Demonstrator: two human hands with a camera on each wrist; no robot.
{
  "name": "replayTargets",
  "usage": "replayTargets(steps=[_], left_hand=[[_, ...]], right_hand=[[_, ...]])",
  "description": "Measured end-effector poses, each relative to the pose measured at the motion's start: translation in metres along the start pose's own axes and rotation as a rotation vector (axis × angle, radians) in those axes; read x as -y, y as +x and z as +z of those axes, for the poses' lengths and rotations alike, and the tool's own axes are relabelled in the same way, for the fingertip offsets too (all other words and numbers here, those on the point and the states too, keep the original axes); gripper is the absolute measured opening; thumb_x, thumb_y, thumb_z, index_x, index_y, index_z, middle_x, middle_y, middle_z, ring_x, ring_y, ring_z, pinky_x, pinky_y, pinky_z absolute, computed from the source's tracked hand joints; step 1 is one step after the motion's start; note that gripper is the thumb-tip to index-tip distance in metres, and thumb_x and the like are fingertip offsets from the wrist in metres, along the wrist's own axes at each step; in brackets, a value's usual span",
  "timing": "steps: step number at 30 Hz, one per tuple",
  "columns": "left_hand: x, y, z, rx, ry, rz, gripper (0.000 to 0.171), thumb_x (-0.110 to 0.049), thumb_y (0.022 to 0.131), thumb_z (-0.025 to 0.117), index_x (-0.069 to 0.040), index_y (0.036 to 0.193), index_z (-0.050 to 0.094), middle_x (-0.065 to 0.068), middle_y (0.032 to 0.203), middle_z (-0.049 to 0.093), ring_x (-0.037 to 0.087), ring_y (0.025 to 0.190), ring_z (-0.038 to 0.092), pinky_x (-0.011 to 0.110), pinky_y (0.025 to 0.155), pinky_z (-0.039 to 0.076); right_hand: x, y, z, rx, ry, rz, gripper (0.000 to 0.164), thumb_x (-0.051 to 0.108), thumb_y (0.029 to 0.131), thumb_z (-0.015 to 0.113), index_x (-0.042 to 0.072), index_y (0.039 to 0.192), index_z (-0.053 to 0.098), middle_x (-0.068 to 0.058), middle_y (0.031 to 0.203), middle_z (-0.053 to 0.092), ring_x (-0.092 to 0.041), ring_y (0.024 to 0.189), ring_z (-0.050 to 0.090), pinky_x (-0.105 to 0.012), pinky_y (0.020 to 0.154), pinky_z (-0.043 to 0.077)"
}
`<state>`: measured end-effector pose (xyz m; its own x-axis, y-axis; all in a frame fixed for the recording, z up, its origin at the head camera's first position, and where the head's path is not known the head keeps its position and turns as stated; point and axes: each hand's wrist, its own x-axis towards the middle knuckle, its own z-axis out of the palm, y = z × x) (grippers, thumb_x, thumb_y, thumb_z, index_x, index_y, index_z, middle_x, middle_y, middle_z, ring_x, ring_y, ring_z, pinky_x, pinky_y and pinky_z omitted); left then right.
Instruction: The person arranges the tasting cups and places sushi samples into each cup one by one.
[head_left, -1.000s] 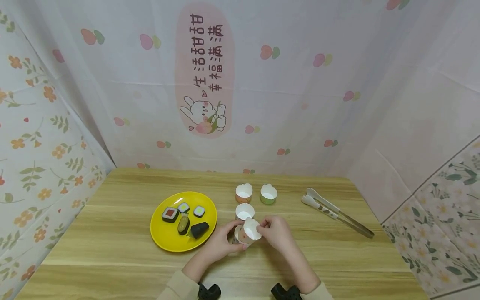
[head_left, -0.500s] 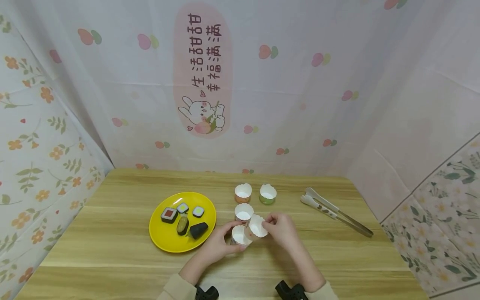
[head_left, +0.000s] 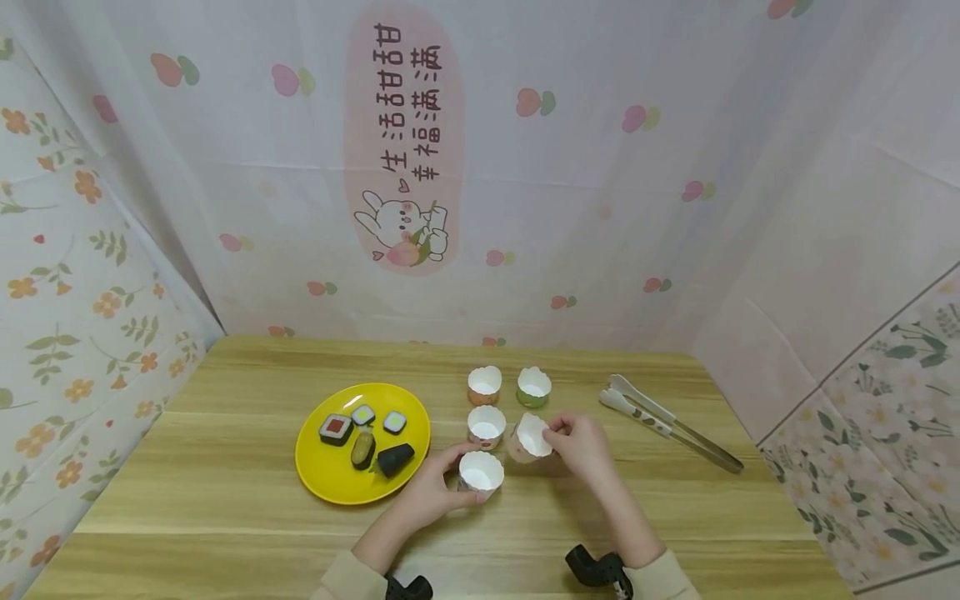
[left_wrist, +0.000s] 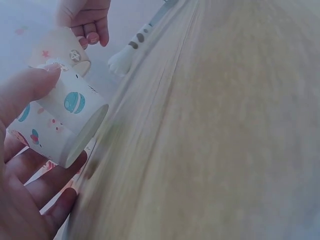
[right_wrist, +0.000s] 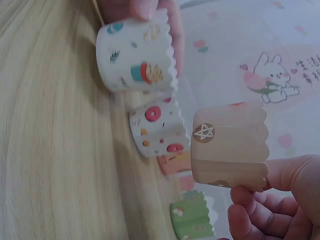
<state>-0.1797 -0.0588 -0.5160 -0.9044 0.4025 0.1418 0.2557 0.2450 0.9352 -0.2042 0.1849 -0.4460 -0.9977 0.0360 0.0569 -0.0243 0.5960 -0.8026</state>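
Note:
My left hand (head_left: 429,495) grips a white paper baking cup (left_wrist: 72,112) printed with blue macarons, thumb on one side and fingers on the other. Pinched by its scalloped rim between thumb and fingers of my right hand (head_left: 581,448) is a beige paper baking cup (right_wrist: 227,145) with a brown star print. It is tilted in the head view. Behind the left cup stands a white cup with pink doughnuts (right_wrist: 157,125). An orange cup (head_left: 484,392) and a green cup (head_left: 533,388) stand farther back, side by side.
Left of the cups lies a yellow plate (head_left: 318,473) with several sushi pieces, among them a black cone-shaped roll (head_left: 394,459). Tongs with white paw-shaped tips (head_left: 651,419) lie on the wooden table (head_left: 225,517) at the right. A printed curtain (head_left: 585,217) hangs along the table's back edge.
My right hand has drawn the beige cup off the white macaron cup, moving it right and away from me. My left hand stays around the white cup, nearly in place.

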Motion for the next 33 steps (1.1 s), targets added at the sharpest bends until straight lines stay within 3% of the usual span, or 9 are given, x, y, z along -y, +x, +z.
replayTargets(steps=[7,15,23,33], left_hand=[[0.002,-0.005,-0.002,-0.007,0.0,-0.014,0.069,-0.032,0.074,0.084,-0.01,0.132,0.056,0.0,0.125,0.058,0.021,0.11,0.054,0.047,0.098,0.038],[0.003,-0.007,-0.003,-0.005,-0.02,-0.021,0.069,-0.03,0.074,0.084,-0.009,0.132,0.055,-0.001,0.124,0.058,0.021,0.112,0.053,0.046,0.099,0.038],[0.002,-0.011,-0.005,-0.012,-0.028,-0.029,0.069,-0.029,0.074,0.084,-0.009,0.132,0.055,-0.001,0.124,0.058,0.022,0.113,0.052,0.048,0.099,0.037],[0.0,-0.014,-0.005,-0.015,-0.053,-0.035,0.067,-0.026,0.074,0.084,-0.009,0.131,0.056,-0.003,0.121,0.059,0.022,0.113,0.052,0.049,0.099,0.036]], right_hand=[[-0.008,0.01,-0.004,-0.017,-0.019,0.023,0.004,0.0,0.081,0.063,-0.003,0.083,0.065,-0.004,0.063,0.06,-0.029,0.06,0.062,-0.027,0.049,0.048],[-0.019,0.022,-0.006,-0.054,-0.099,0.041,0.01,0.005,0.081,0.064,-0.003,0.087,0.066,-0.002,0.064,0.061,-0.018,0.057,0.06,-0.026,0.049,0.044],[-0.031,0.028,-0.008,-0.086,-0.118,0.075,0.013,0.008,0.082,0.063,-0.002,0.09,0.067,-0.011,0.068,0.066,-0.017,0.055,0.059,-0.027,0.048,0.041],[-0.039,0.034,-0.007,-0.103,-0.114,0.099,0.013,0.01,0.082,0.064,0.0,0.089,0.066,-0.01,0.067,0.066,-0.015,0.055,0.058,-0.028,0.049,0.04]])
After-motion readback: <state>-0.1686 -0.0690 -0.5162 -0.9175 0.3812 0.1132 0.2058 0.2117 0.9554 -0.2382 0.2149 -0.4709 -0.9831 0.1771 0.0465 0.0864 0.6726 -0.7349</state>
